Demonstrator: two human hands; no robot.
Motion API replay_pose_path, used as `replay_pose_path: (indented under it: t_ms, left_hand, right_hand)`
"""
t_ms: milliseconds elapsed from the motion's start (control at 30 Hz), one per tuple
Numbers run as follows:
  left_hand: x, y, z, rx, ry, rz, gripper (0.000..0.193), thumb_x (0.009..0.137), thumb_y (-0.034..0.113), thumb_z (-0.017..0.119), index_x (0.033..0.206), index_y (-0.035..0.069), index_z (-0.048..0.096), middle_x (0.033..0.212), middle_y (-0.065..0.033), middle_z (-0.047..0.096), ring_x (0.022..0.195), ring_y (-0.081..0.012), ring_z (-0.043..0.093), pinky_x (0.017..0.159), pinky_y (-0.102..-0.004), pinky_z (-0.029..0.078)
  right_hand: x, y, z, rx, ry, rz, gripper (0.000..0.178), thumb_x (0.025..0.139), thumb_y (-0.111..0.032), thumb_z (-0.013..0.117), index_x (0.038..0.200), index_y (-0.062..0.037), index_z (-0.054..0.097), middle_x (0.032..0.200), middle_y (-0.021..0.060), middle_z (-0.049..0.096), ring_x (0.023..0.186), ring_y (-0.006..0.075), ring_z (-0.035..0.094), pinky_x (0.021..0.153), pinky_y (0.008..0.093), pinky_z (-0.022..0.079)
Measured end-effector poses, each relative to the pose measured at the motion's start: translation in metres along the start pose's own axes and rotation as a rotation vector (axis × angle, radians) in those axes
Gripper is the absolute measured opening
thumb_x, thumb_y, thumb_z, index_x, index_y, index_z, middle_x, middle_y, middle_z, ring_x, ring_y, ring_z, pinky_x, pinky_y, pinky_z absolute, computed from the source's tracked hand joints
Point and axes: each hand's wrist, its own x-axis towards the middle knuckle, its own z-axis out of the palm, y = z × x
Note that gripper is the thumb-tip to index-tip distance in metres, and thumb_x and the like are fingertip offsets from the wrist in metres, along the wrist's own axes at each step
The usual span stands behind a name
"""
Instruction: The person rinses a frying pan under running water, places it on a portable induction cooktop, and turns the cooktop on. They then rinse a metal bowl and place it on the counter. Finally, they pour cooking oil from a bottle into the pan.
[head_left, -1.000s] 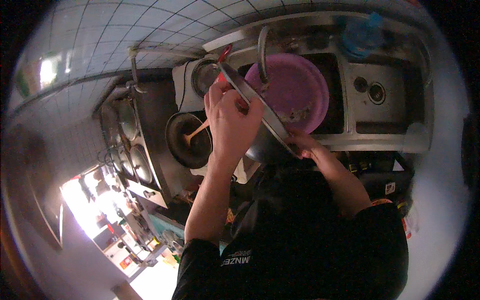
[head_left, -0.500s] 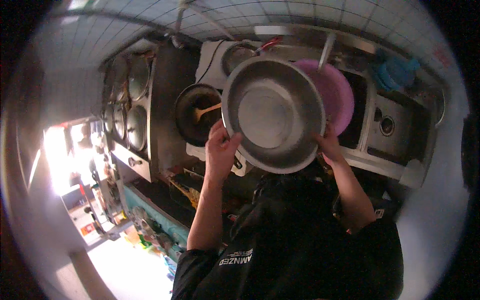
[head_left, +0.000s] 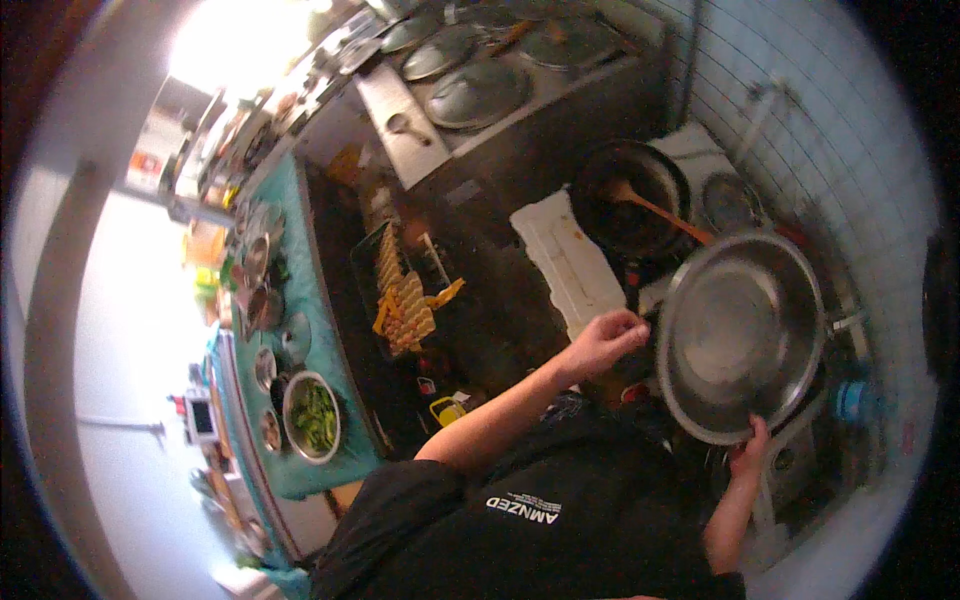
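A wide, shallow metal basin [head_left: 730, 335] is tilted at the right, its inside showing nothing but a pale round bottom. My right hand [head_left: 750, 450] grips its near rim, thumb over the edge. Just left of the basin, my left hand [head_left: 612, 338] is apart from the rim with its fingers curled in and nothing visible in them. Beyond it stands a dark wok [head_left: 630, 200], in which lies a wooden spatula [head_left: 655, 208] with its handle over the wok's edge.
A white foam box [head_left: 568, 265] lies beside the wok. Lidded pots [head_left: 480, 95] stand on the stove at the back. On the left, a teal-covered table [head_left: 325, 440] carries a bowl of green vegetables [head_left: 312, 418] and several dishes. Egg trays [head_left: 405, 305] sit low between.
My view has swung left, bringing the table and stove into fuller sight. My left hand has let go of the basin, which my right hand still holds, now more tilted.
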Motion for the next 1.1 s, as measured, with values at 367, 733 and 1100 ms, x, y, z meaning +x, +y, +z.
replay_pose_path:
  t_ms: [367, 733, 1100]
  left_hand:
    - [-0.202, -0.097, -0.142, 0.304, 0.652, -0.419, 0.042, 0.095, 0.035, 0.059, 0.086, -0.005, 0.067, 0.065, -0.0094, 0.061, 0.067, -0.0132, 0.056, 0.064, -0.0360, 0.048]
    - [-0.360, -0.211, -0.092, 0.269, 1.150, -0.781, 0.037, 0.082, 0.036, 0.072, 0.093, 0.000, 0.070, 0.092, -0.0178, 0.071, 0.088, -0.0311, 0.068, 0.077, -0.0394, 0.053]
    - [-0.417, -0.308, -0.015, -0.200, 1.189, -0.972, 0.034, 0.081, 0.033, 0.072, 0.091, 0.001, 0.072, 0.083, -0.0151, 0.071, 0.077, -0.0277, 0.068, 0.074, -0.0392, 0.054]
  right_hand:
    - [-0.034, 0.008, 0.104, -0.229, 0.037, -0.111, 0.033, 0.081, -0.020, 0.067, 0.110, -0.0084, 0.057, 0.099, 0.0040, 0.063, 0.076, 0.0151, 0.058, 0.052, 0.0274, 0.042]
    - [0.003, 0.058, 0.295, -0.595, -0.618, 0.097, 0.006, 0.086, -0.012, 0.062, 0.088, -0.0060, 0.061, 0.087, 0.0034, 0.063, 0.077, 0.0160, 0.061, 0.062, 0.0311, 0.050]
    - [-0.027, 0.193, 0.383, -1.263, -0.830, 0.280, 0.017, 0.085, -0.016, 0.060, 0.086, 0.0005, 0.060, 0.067, 0.0076, 0.060, 0.051, 0.0173, 0.055, 0.042, 0.0306, 0.040]
